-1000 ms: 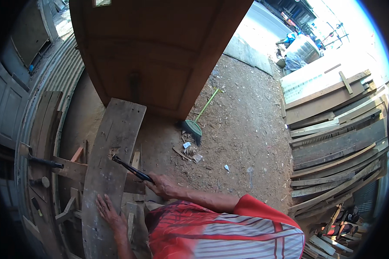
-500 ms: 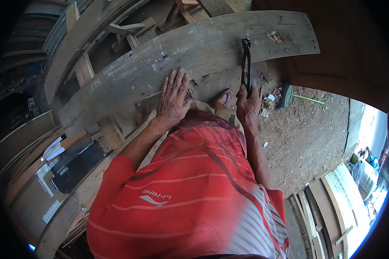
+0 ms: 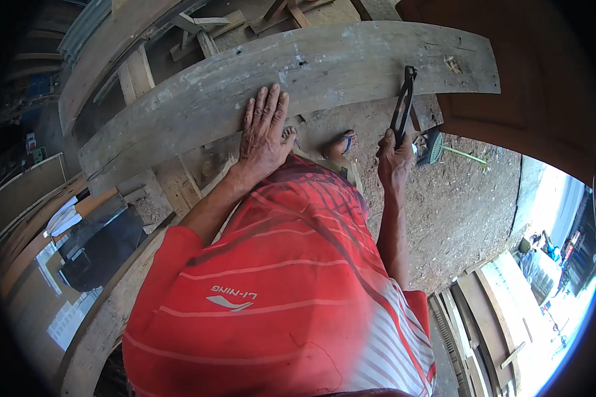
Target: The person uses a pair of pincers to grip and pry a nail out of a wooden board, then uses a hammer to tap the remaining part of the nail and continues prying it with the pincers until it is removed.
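A long, weathered grey wooden plank [image 3: 198, 99] stretches across in front of me, stained and marked with small holes. My left hand [image 3: 265, 135] rests flat on its near edge, fingers stretched out and holding nothing. My right hand [image 3: 395, 160] is wrapped around the handles of dark pincers [image 3: 404, 109]. The head of the pincers is over the plank's right part, near a splintered patch [image 3: 453, 64]. Whether the jaws bite on anything is too small to tell.
Below the plank are my sandalled foot [image 3: 341, 144] and the dirt floor [image 3: 450, 212]. A green-handled broom or rake [image 3: 463, 155] lies right. A brown wooden panel [image 3: 530, 106] stands far right. Stacked boards [image 3: 477, 324] sit lower right; a dark flat panel [image 3: 102, 248] lies left.
The pincers and my right hand have shifted right, and the pincers now lean more to the right. My left hand stays flat on the plank. The whole view has shifted slightly.
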The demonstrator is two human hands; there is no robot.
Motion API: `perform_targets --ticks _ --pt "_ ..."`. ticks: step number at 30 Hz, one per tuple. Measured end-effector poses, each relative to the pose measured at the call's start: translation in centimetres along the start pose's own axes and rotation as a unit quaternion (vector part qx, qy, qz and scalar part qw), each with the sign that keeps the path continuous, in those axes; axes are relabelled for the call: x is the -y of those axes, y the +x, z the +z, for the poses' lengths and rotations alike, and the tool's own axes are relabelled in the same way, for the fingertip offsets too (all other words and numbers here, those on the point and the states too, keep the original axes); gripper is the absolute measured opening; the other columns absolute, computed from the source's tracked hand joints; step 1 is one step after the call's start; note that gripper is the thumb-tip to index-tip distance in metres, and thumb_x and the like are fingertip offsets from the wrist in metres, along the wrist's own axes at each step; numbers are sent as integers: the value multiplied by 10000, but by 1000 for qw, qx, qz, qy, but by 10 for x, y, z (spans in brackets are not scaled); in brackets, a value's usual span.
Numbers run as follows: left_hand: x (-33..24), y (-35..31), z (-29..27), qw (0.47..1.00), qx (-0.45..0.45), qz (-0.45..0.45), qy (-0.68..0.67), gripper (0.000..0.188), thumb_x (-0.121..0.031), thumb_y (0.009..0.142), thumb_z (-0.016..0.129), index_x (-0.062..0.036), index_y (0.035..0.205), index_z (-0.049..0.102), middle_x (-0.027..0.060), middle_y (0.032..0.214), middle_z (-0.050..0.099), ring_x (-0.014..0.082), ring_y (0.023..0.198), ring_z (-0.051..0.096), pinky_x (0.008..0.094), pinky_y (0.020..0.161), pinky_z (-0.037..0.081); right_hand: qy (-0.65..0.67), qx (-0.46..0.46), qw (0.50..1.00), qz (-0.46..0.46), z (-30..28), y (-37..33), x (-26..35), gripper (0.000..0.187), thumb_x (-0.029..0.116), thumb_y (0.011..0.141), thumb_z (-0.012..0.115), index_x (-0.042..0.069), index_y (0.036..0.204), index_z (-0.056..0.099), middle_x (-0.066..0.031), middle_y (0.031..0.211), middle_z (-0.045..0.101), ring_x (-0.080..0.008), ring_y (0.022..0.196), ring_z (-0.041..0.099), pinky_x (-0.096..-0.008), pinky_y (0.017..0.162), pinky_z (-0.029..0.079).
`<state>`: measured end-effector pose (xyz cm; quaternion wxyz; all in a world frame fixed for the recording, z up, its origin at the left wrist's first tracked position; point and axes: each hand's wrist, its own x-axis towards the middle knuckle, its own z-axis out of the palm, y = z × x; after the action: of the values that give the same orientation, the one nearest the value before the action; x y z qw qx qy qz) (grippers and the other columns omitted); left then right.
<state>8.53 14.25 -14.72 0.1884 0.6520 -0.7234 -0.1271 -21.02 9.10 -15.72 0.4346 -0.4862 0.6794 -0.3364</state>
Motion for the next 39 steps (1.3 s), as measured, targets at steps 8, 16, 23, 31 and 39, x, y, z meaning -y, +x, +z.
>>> perform_targets --ticks 8,16,23,31,39 --pt "-1 22 5 1000 -13 1 -15 996 -278 787 824 -31 1598 303 202 1684 226 412 1550 220 581 1248 159 -13 -28 999 20 24 -39 -3 333 336 1052 615 25 935 585 -31 693 587 -117 607 561 -316 552 451" --pt "0 23 7 1000 -21 3 -7 993 -296 776 827 -31 1588 321 185 1684 235 399 1543 237 573 1236 184 8 -51 998 -37 52 -61 20 350 371 1072 577 70 897 545 8 680 535 -83 585 509 -274 532 410" --pt "1 24 2 1000 -10 9 -8 984 -288 767 836 -21 1574 340 179 1680 248 394 1535 251 564 1233 195 18 -40 999 -10 60 -57 15 309 334 1067 584 29 1017 606 -52 739 616 -126 645 584 -323 574 466" --pt "9 29 1 999 -18 40 -9 936 -261 762 847 2 1532 383 180 1641 328 379 1514 306 541 1219 243 31 28 999 10 44 -40 9 350 369 1065 599 31 972 587 -3 684 564 -94 568 529 -281 531 438" --pt "7 44 1 998 -42 34 -23 841 -283 736 864 -44 1440 469 171 1570 403 378 1458 374 534 1183 288 271 104 940 178 10 -23 -4 395 434 1057 590 49 984 633 -1 623 549 -87 474 479 -246 447 372"
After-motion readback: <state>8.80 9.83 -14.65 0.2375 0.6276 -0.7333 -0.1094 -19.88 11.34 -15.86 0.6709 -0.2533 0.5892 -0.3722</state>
